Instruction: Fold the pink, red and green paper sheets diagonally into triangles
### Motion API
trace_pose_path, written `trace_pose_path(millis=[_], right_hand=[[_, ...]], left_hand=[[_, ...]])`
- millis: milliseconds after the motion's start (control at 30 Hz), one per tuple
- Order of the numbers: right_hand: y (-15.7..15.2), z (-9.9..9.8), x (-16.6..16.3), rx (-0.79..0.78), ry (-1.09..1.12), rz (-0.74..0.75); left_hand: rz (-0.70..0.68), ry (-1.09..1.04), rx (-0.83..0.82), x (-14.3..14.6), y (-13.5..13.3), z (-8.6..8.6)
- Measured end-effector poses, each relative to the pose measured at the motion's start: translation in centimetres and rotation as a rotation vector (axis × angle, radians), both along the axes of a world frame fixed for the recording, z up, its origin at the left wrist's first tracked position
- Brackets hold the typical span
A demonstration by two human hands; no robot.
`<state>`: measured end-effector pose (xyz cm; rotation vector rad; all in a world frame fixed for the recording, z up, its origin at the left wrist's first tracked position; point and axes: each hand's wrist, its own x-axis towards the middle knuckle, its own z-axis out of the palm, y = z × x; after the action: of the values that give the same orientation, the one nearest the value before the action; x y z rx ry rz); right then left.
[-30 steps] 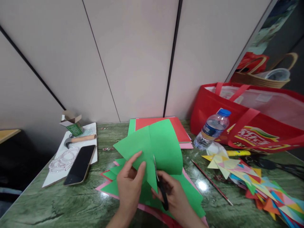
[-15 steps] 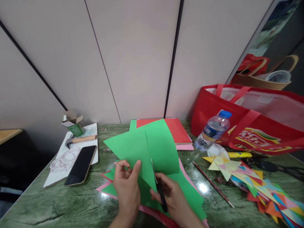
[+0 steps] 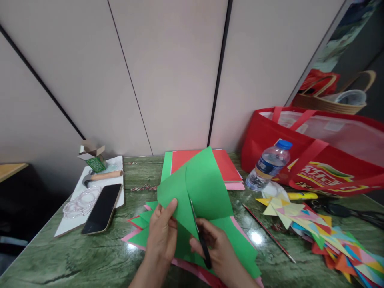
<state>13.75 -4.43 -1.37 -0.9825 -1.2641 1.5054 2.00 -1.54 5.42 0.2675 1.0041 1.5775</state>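
Note:
A green sheet of paper is held up over the table, with a long slit running down its middle. My left hand pinches the sheet's left flap between thumb and fingers. In my right hand is a pair of scissors with black handles, its blades in the slit. Under both hands lies a stack of coloured paper, green on top, with pink and red edges showing and pointed corners at the left. The scissors' lower blade is mostly hidden by the sheet.
Red and green sheets lie at the back. To the left are a phone, a hammer-like tool and a small box. On the right stand a water bottle and red bag, near a pencil and folded paper pieces.
My left hand has shifted its hold on the green sheet, and the left flap now curls inward instead of pointing out flat. My right hand and the scissors stay nearly in place.

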Motion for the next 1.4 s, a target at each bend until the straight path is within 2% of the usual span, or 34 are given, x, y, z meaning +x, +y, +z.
trace_pose_path(millis=[100,233,400,633,800,967,1167,1400], right_hand=[[0.0,0.2,0.0,0.004,0.017,0.017],[0.0,0.5,0.1,0.009,-0.012,0.015],[-0.1,0.9,0.2,-0.002,0.007,0.037],[0.1,2.0,0.1,-0.043,0.064,0.046],[0.0,2.9,0.2,-0.021,0.083,0.089],[0.1,2.8,0.2,-0.002,0.086,0.108],[0.0,2.2,0.2,-0.059,0.128,0.098],[-0.1,2.3,0.5,0.015,0.074,0.088]], left_hand=[[-0.099,0.013,-0.017,-0.2,0.1,0.1],[-0.177,0.075,0.038,-0.5,0.0,0.4],[-0.175,0.282,0.076,-1.0,0.1,0.3],[-0.338,0.532,0.13,-1.9,0.4,-0.7],[-0.344,0.51,0.117,-1.8,0.1,-0.7],[-0.404,0.467,0.095,-1.6,-0.1,-0.5],[-0.393,0.495,0.082,-2.2,0.0,-1.6],[-0.49,0.505,0.114,-2.4,-0.1,-2.4]])
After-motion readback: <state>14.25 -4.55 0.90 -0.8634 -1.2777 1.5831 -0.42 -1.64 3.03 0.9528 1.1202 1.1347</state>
